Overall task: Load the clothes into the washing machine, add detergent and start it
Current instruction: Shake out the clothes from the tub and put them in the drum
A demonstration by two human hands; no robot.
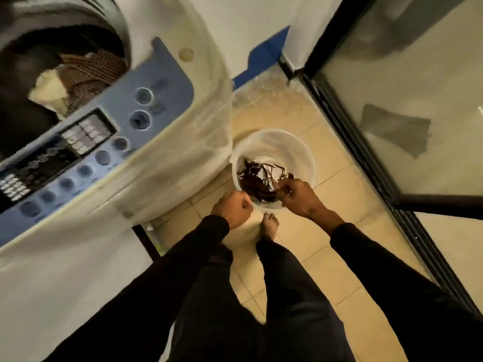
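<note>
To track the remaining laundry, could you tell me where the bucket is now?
In the head view, the bucket stands on the floor tiles right of the washing machine, ahead of the person's foot.

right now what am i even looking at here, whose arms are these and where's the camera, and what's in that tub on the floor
There is one picture, from a wide-angle camera worn on a person's head, looking down, so the edges bend. The two arms in black sleeves are that person's own.

The left hand is curled at the near rim of a white bucket standing on the tiled floor; the blur hides whether it actually grips the rim. The right hand reaches into the bucket and holds dark clothes lying there. A bare foot shows just below.

On the left is a top-loading washing machine, lid open. Brown and pale laundry already lies in its drum, and the blue strip with round buttons is its control panel. On the right is a glass door in a black frame.
</note>
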